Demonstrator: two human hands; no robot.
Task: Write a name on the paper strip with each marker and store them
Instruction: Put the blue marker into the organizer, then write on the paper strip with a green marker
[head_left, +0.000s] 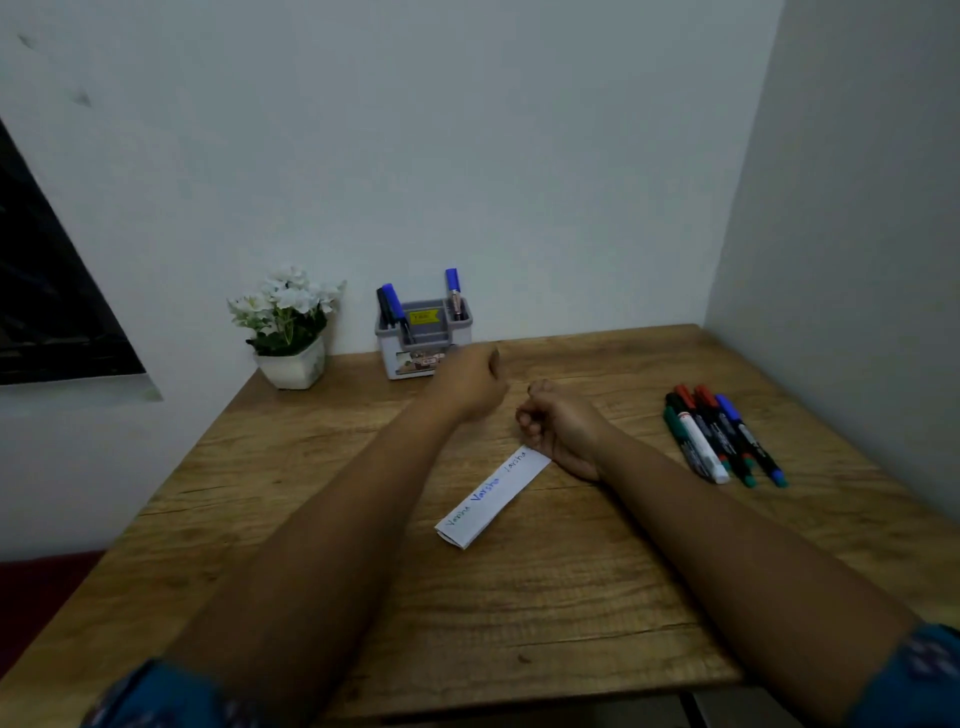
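From my end the feed is dim and cool, with a bluish cast over the pale plastered walls. Light is soft and diffuse and seems to come from above; I see no hard glare anywhere. Shadows are faint: a soft one lies under the forearms on the brown wood-grain worktop, and the right corner of the room is darker. The whole picture is slightly soft (compression smear, I think), so the writing on the white folded paper strip is barely readable. Wide-angle distortion bends the worktop edges and stretches the forearms and the blue patterned sleeves near the bottom corners.
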